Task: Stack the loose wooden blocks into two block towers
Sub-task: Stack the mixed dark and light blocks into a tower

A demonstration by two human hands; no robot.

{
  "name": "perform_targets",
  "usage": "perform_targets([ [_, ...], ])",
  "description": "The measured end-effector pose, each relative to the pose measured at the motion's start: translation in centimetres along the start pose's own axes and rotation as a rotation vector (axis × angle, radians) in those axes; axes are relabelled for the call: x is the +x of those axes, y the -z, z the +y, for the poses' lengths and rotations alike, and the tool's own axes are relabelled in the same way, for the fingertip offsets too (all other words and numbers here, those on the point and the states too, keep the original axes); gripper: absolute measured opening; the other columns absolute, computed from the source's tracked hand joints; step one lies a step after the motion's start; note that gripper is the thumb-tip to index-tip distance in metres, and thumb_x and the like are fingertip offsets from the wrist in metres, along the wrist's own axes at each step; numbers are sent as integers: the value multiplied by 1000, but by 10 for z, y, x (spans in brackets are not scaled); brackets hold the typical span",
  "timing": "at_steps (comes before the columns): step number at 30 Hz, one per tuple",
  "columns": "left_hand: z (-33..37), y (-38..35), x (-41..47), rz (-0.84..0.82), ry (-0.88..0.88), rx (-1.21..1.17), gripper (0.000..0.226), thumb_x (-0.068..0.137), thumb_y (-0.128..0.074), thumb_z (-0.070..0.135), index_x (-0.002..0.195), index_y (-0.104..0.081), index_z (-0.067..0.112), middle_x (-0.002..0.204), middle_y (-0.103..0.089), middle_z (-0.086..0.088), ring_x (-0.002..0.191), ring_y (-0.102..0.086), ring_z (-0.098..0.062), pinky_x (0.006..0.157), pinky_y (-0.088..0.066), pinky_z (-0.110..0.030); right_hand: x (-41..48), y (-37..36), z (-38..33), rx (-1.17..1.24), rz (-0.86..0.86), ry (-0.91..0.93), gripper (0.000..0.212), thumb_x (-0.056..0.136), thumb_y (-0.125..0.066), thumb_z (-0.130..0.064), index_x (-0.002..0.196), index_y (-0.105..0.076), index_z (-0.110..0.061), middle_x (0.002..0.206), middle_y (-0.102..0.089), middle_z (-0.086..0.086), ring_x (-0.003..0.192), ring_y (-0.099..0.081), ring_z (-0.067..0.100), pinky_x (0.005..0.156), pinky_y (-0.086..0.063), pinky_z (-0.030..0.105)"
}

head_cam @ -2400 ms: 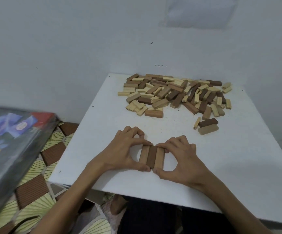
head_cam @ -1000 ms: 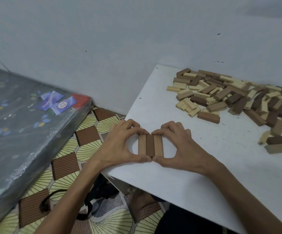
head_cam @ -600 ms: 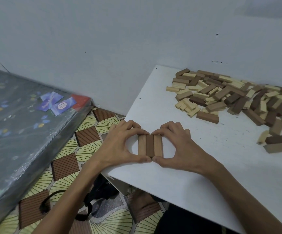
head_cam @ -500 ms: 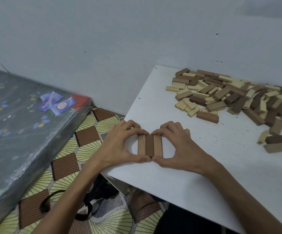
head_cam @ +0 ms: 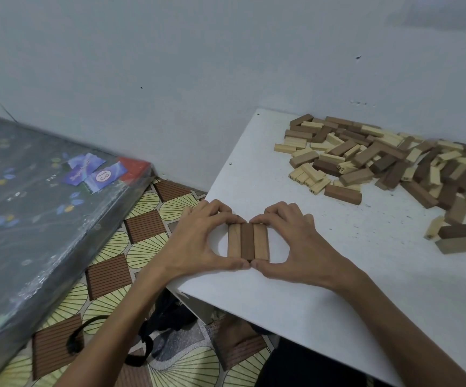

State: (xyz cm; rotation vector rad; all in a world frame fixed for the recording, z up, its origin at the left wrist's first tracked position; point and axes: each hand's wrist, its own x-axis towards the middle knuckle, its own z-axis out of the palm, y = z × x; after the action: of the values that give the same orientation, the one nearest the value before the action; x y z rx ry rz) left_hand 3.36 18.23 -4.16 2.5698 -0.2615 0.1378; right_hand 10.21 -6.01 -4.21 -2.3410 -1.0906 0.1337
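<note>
Where the near edge of the white table (head_cam: 282,303) meets the person's lap, both hands frame a row of three blocks (head_cam: 248,241). The left hand (head_cam: 198,244) wraps it from 9 o'clock and the right hand (head_cam: 301,244) from 3 o'clock. Each has its thumb against the near ends and curled fingers against the far ends, so both are grasping the row. The row lies flat on the table, a dark block between two paler ones, sides touching, long axes running 6 to 12 o'clock. It looks like the base layer of the first tower, and the next layer would probably cross it, 9 to 3.

The supply lies out at about 1 to 2 o'clock. A lone brown block (head_cam: 342,194) is nearest, then the loose pile (head_cam: 379,163) spreads toward the wall, with two more blocks (head_cam: 460,237) set apart near 3 o'clock. All of it is on the right hand's side, so that hand has the shorter reach.
</note>
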Motion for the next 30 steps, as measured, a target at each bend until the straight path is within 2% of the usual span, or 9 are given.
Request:
perform_targets([
  [5,0,0,1,6,-12,3,81,59,-73,85,127,-63,42,115,-49,23,110,-45,-3,92,-29,-27,0,2,-1,20,-18,-1,71,75,-77,-61,136,-47,-40,121,-36,-21,122,-36,2,99,-35,38],
  [9,-1,1,0,29,-3,-59,94,59,-77,83,140,-54,41,121,-48,21,117,-44,-3,101,-38,-37,-3,12,-3,69,-65,-38,92,73,-78,-67,148,-33,-41,129,-30,-26,126,-29,-11,102,-32,27],
  [13,1,6,-1,46,5,-74,95,61,-74,85,142,-50,41,129,-49,22,123,-43,-3,104,-39,-43,-12,25,0,101,-100,-80,95,72,-78,-70,149,-28,-46,132,-30,-32,125,-30,-16,108,-37,33],
  [16,13,10,3,37,-14,-1,94,65,-63,91,143,-51,39,136,-48,23,127,-41,-1,102,-34,-36,-22,35,9,72,-61,-97,83,76,-69,-77,145,-34,-48,132,-36,-32,125,-38,-10,108,-42,40],
  [20,38,8,20,51,-34,-8,80,75,-62,81,140,-55,35,142,-52,19,131,-44,1,110,-32,-32,-35,49,28,32,81,-141,59,84,-62,-75,133,-51,-44,123,-48,-29,114,-49,-6,98,-46,34],
  [23,53,-3,40,63,-50,-58,60,83,-68,68,131,-64,30,135,-61,18,123,-55,-2,106,-44,-33,-41,55,48,-14,231,-180,41,89,-63,-63,121,-63,-37,123,-58,-20,105,-53,-5,90,-48,26],
  [25,64,-12,54,49,-53,-36,50,87,-70,59,128,-65,31,133,-62,18,121,-57,-4,104,-46,-34,-45,59,63,-63,305,-222,32,92,-63,-54,116,-66,-34,119,-62,-18,101,-56,2,86,-47,26],
  [28,82,-26,79,10,-72,20,41,92,-70,49,129,-66,31,134,-62,14,121,-58,-10,102,-47,-37,-51,65,84,-144,366,-293,21,95,-65,-35,114,-68,-26,106,-62,-11,102,-57,14,82,-45,30],
  [30,94,-36,96,-20,-113,77,41,95,-68,44,132,-65,28,137,-61,10,125,-56,-15,102,-46,-39,-54,71,92,-222,360,-337,21,97,-64,-24,116,-69,-17,113,-60,-2,110,-55,22,86,-50,39],
])
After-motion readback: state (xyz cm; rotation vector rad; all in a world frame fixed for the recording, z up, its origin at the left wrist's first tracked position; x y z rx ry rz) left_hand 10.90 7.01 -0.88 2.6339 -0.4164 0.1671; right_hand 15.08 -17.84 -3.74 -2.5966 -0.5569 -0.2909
